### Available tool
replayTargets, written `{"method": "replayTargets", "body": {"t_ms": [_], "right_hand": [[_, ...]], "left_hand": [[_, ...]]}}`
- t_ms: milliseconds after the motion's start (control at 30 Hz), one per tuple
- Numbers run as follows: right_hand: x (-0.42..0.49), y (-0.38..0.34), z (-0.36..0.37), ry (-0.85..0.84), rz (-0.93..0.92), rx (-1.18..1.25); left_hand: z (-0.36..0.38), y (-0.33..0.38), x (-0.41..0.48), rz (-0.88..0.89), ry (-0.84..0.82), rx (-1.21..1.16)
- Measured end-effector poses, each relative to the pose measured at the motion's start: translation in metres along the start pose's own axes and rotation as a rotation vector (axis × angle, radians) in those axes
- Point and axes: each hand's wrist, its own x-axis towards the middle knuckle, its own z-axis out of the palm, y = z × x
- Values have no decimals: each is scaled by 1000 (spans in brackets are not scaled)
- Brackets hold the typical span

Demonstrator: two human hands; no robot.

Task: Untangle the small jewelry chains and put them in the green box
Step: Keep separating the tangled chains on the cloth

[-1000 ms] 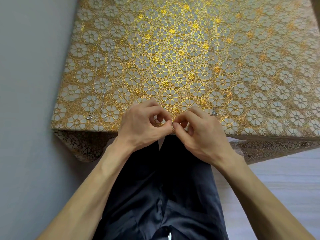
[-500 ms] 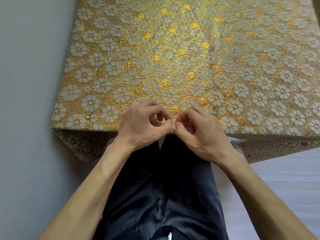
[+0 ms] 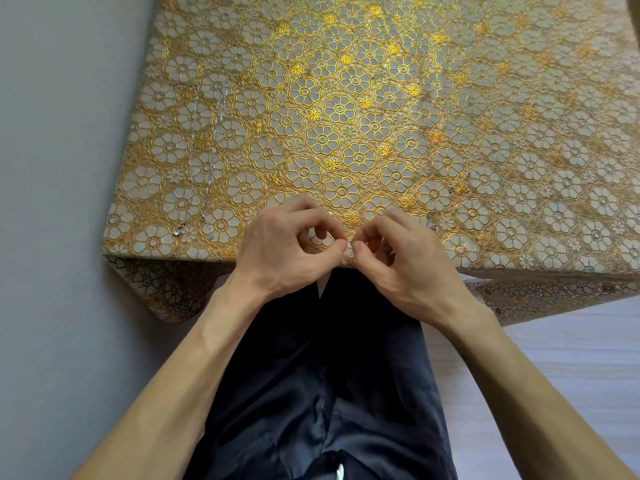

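We are pinching a fine silver chain (image 3: 349, 242) between our left hand (image 3: 287, 249) and right hand (image 3: 407, 263) at the near edge of the gold flower-patterned tablecloth (image 3: 346, 98); two thin silver chains (image 3: 212, 161) are lying side by side near its left edge.

Reads as a home room, not a lab or shop. Evidence: table under a gold-and-white flower-patterned lace-look tablecloth (image 3: 346, 98), its edge hanging over the near corner, set against a plain grey painted wall (image 3: 52, 168). Pale whitish surface (image 3: 554, 358) at right, floor or bedding, can't tell. Person seated, dark navy trousers (image 3: 329, 375).
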Motion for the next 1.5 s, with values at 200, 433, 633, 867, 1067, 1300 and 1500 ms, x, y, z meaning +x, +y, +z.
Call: {"method": "replayTargets", "body": {"t_ms": [200, 433, 633, 867, 1067, 1300, 1500], "right_hand": [[0, -1, 1, 9, -28, -37], [1, -3, 1, 16, -62, -65], [3, -3, 2, 8, -72, -95], [3, -2, 2, 18, -75, -95], [3, -3, 2, 15, -89, -108], [4, -4, 1, 18, -94, -120], [4, -5, 2, 25, -93, -123]], "left_hand": [[1, -2, 1, 0, -13, 28], [2, -1, 1, -8, -27, 25], [3, 0, 1, -26, -3, 27], [3, 0, 1, -24, -13, 13], [2, -1, 2, -28, -20, -7], [2, 0, 1, -29, -21, -1], [4, -1, 2, -30, -14, 17]]}}
